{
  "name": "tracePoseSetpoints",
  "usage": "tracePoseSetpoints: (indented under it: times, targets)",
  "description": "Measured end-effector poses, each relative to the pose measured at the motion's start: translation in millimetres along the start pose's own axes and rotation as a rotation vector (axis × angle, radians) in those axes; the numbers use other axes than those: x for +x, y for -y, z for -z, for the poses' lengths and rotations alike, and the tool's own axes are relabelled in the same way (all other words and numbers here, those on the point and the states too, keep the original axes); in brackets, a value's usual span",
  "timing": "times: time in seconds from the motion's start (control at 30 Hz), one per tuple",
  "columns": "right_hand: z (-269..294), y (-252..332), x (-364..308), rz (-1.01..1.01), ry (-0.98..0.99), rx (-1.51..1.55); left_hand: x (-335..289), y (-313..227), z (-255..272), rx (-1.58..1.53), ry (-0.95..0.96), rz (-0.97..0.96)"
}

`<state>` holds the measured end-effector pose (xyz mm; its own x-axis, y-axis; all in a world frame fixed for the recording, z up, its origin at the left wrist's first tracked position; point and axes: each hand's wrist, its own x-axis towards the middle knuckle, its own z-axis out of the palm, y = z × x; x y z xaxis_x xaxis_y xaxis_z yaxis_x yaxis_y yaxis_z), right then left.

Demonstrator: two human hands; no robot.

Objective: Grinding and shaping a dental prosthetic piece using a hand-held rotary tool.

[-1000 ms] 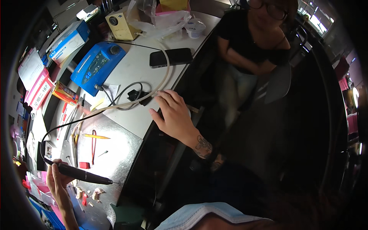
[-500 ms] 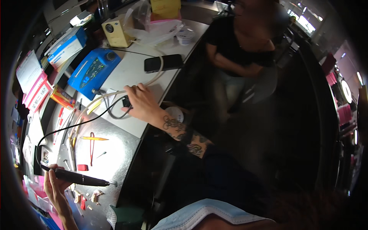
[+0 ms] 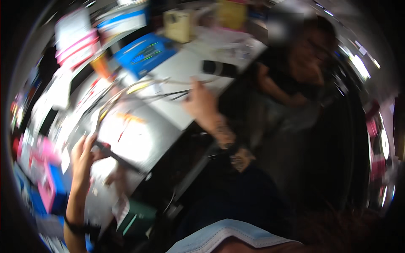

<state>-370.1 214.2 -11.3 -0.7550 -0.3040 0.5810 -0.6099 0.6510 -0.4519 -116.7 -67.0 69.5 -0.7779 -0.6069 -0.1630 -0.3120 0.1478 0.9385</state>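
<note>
My left hand point(image 3: 82, 156) is closed round a dark, pen-shaped rotary handpiece point(image 3: 122, 161), its tip pointing right and toward me, over the bright metal worktop point(image 3: 162, 122). My right hand point(image 3: 201, 101) is at the right edge of the white work surface, with its tattooed forearm behind it. Dark cord point(image 3: 171, 96) runs up to its fingers, which look closed on it, though motion blur hides the exact grip. A blue control box point(image 3: 145, 55) with a lit display stands beyond the cords. Blurred orange and red items point(image 3: 130, 118) lie on the metal.
A dark phone point(image 3: 219, 68) and pale tubing lie beyond my right hand. At the back stand a cream box point(image 3: 177, 25) and a blue-and-white carton point(image 3: 122, 19). Another person point(image 3: 291, 76) sits across at the right. A dark green container point(image 3: 137, 219) stands by the near edge.
The view has swung, so the bench appears shifted right and is blurred. My left hand still holds the handpiece. My right hand appears farther from the blue box, with the dark cord drawn toward it.
</note>
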Motion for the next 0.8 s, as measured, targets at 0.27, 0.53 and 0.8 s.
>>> tracePoseSetpoints:
  times: [0.27,0.53,0.8]
  targets:
    - [24,-40,-6,0.005,0.093,-0.09,14,21,-26,0.014,0.104,0.01]
    - [34,-67,-25,0.133,-0.04,0.22,53,54,-58,-0.273,0.255,0.25]
    - [28,-2,-44,-0.07,0.298,0.83,23,6,-3,-0.18,0.127,-0.217]
